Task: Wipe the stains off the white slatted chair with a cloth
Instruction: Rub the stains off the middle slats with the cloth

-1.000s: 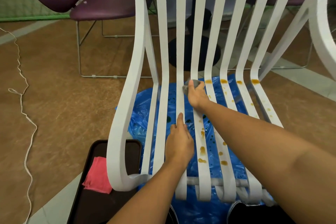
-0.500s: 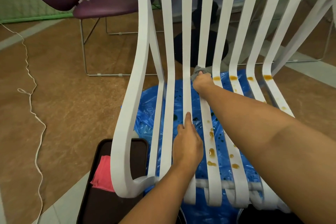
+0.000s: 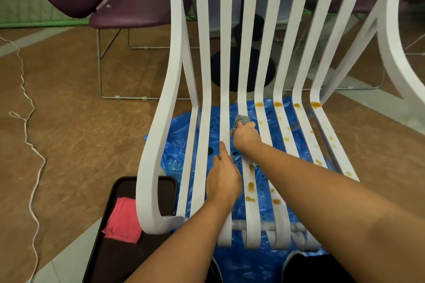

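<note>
On the seat of the white slatted chair (image 3: pixel 204 110), the right hand (image 3: pixel 247 139) clutches a crumpled grey cloth (image 3: pixel 240 120) against a middle slat. The left hand (image 3: pixel 224 177) lies on the neighbouring slat, one finger straight; whether it grips cannot be told. Orange-brown stains (image 3: pixel 250 186) dot slats nearby.

chair (image 3: pixel 203 76): matt white, smooth | sheet (image 3: pixel 264 264): glossy blue plastic | rag (image 3: pixel 240 122): grey cloth
</note>
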Motion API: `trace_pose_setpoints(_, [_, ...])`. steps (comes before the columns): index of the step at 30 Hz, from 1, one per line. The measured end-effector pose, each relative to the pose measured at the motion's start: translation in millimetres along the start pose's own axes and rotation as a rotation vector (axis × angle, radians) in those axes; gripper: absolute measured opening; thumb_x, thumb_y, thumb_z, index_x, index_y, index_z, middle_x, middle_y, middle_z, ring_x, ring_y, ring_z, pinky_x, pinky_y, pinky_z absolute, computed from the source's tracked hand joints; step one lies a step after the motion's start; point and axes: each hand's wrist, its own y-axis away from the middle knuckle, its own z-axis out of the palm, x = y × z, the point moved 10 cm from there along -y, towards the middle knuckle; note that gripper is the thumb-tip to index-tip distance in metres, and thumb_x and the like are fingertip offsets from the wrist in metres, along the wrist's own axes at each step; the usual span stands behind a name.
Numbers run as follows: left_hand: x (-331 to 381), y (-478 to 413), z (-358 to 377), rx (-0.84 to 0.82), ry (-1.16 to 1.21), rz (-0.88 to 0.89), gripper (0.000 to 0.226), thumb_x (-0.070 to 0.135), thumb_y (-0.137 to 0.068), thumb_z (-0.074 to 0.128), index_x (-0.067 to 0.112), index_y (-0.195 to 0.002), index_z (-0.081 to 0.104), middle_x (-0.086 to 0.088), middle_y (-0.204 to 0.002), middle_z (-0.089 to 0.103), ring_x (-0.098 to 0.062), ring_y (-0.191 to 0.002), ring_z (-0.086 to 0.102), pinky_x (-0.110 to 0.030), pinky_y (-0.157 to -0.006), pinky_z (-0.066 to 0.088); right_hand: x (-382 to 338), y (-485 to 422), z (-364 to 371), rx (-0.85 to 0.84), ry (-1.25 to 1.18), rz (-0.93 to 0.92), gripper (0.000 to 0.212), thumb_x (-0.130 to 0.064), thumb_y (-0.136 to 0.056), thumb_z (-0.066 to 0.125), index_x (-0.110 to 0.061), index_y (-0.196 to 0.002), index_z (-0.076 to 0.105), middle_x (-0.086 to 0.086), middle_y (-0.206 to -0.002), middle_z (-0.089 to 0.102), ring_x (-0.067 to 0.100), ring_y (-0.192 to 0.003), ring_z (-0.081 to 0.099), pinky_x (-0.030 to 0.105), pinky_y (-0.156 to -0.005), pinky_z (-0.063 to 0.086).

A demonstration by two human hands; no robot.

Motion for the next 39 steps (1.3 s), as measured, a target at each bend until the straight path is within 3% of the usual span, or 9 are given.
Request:
trace_pose_setpoints(4, [-0.5,2.6,1.3,0.000,-0.031,-0.005,0.064,0.022,-0.108,0.035,0.028,-0.162,-0.001,-0.013,-0.150,0.042,-0.026,-0.105,0.062,-0.035,-0.074,0.045,14.1,8.9,5.5,-0.020,0.053,-0.021,0.042,-0.039,-0.107,0.031,-0.005,-0.129,0.037,0.021,-0.128,0.056,0.036,-0.115,0.056,0.040,-0.079,0.039])
trace_pose_setpoints(8, [0.7,0.2,1.3,0.017,-0.034,0.008,0.057,0.030,-0.111,0.026,0.028,-0.162,0.001,-0.013,-0.150,0.042,-0.025,-0.107,0.061,-0.032,-0.074,0.041,10.8,5.0,5.2,-0.055,0.064,0.012,0.045,-0.040,-0.106,0.032,-0.006,-0.134,0.034,0.020,-0.132,0.054,0.035,-0.119,0.054,0.042,-0.088,0.042])
trace_pose_setpoints(13, [-4.2,-5.9,5.2,0.038,0.006,0.018,0.055,0.031,-0.111,0.026,0.029,-0.161,0.004,-0.010,-0.140,0.049,-0.015,-0.085,0.051,-0.034,-0.077,0.048,-5.1,-5.2,-0.4,-0.068,-0.009,0.025,0.048,-0.037,-0.106,0.036,-0.004,-0.140,0.029,0.018,-0.137,0.050,0.033,-0.124,0.051,0.041,-0.093,0.041])
trace_pose_setpoints(16, [-6.6,-9.1,8.6,0.027,0.020,0.015,0.056,0.032,-0.111,0.026,0.031,-0.161,0.003,-0.009,-0.139,0.049,-0.013,-0.081,0.050,-0.035,-0.075,0.050,-9.7,-6.2,-2.9,-0.054,-0.013,-0.005,0.050,-0.036,-0.106,0.037,-0.003,-0.142,0.028,0.019,-0.137,0.049,0.035,-0.125,0.050,0.043,-0.096,0.042])
trace_pose_setpoints(24, [-4.7,-7.5,9.1,0.003,-0.061,0.002,0.063,0.024,-0.110,0.033,0.028,-0.162,-0.003,-0.012,-0.150,0.042,-0.016,-0.093,0.055,-0.030,-0.072,0.042,10.4,0.6,6.6,-0.056,0.075,-0.020,0.042,-0.034,-0.105,0.038,-0.006,-0.135,0.031,0.017,-0.125,0.057,0.032,-0.112,0.058,0.036,-0.075,0.039])
trace_pose_setpoints(30, [-6.6,-10.1,11.5,0.026,-0.108,-0.001,0.064,0.027,-0.110,0.033,0.027,-0.162,-0.004,-0.011,-0.143,0.046,-0.012,-0.074,0.044,-0.031,-0.066,0.042,6.4,-8.4,6.5,-0.028,0.061,-0.003,0.044,-0.034,-0.104,0.043,-0.007,-0.137,0.031,0.016,-0.123,0.059,0.031,-0.111,0.059,0.038,-0.076,0.042])
trace_pose_setpoints(34, [-6.3,-11.4,12.6,0.039,-0.066,0.015,0.058,0.031,-0.111,0.027,0.028,-0.162,0.000,-0.010,-0.137,0.049,-0.012,-0.073,0.048,-0.032,-0.065,0.045,-11.6,-19.2,3.0,-0.038,0.105,-0.067,0.049,-0.025,-0.103,0.044,-0.002,-0.143,0.026,0.017,-0.126,0.057,0.032,-0.115,0.058,0.039,-0.086,0.047])
trace_pose_setpoints(39, [-6.9,-12.3,10.6,0.044,-0.009,0.021,0.057,0.033,-0.111,0.027,0.031,-0.161,0.000,-0.009,-0.131,0.051,-0.009,-0.073,0.053,-0.035,-0.069,0.054,-27.1,-27.5,-1.0,-0.027,0.058,-0.143,0.043,-0.027,-0.100,0.044,-0.004,-0.136,0.040,0.017,-0.133,0.049,0.034,-0.120,0.050,0.036,-0.082,0.034])
